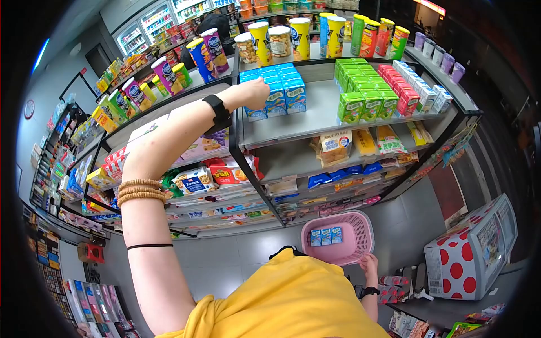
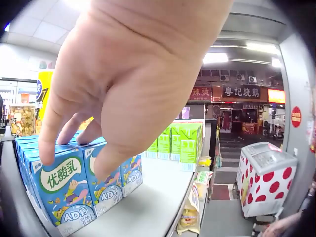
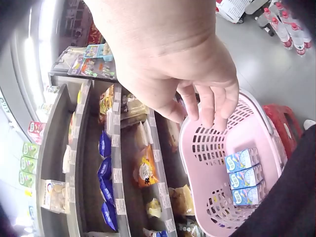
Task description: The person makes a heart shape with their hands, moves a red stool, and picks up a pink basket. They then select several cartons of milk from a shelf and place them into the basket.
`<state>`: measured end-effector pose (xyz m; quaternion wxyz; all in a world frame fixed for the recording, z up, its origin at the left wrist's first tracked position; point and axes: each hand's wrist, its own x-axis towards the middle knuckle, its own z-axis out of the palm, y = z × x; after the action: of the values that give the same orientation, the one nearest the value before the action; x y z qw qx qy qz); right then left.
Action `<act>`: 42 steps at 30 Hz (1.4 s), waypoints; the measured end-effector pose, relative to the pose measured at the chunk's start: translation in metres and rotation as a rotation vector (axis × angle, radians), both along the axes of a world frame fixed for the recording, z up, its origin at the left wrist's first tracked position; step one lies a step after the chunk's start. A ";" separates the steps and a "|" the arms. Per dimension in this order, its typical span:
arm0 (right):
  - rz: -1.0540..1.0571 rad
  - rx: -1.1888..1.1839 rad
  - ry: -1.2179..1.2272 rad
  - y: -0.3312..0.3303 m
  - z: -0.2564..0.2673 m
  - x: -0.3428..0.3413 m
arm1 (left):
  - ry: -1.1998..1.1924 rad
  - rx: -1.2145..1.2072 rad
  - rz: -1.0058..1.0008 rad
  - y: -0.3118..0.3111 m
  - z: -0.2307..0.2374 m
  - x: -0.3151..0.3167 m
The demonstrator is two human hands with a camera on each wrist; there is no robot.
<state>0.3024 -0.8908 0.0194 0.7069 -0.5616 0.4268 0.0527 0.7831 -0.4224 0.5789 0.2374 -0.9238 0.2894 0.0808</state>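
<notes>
My left hand [image 1: 255, 94] reaches over the blue drink cartons [image 1: 295, 97] on the upper shelf. In the left wrist view, its fingers hang down over the carton tops, one fingertip at the front top edge of the left carton [image 2: 64, 190]. The thumb overlaps the front of the carton beside it. Low on the right, my right hand [image 1: 369, 263] is at the rim of a pink basket [image 1: 363, 228]. From the right wrist, its loosely bent fingers [image 3: 207, 106] overlap that rim, gripping nothing visible. Three blue cartons [image 3: 245, 177] lie side by side in the basket.
Green cartons [image 1: 363, 104] and red cartons [image 1: 407, 97] stand farther right on the same shelf. Chip cans [image 1: 336, 36] and nut jars [image 1: 279, 42] line the ledge above. Packaged breads [image 1: 335, 147] fill the shelf below. A red-dotted freezer [image 1: 459, 259] stands at right.
</notes>
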 end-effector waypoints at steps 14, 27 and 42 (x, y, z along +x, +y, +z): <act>-0.030 0.023 0.008 -0.007 0.010 -0.015 | -0.191 -0.246 0.026 -0.003 -0.004 0.016; -0.035 0.006 0.015 -0.006 0.015 -0.012 | -0.191 -0.253 0.005 0.000 -0.007 0.008; -0.103 -0.006 0.029 -0.001 0.031 -0.034 | -0.103 -0.340 -0.024 -0.001 0.007 0.007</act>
<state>0.2687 -0.8917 0.0502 0.7008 -0.5401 0.4654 0.0229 0.7901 -0.4234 0.5862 0.0929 -0.9501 0.2972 -0.0195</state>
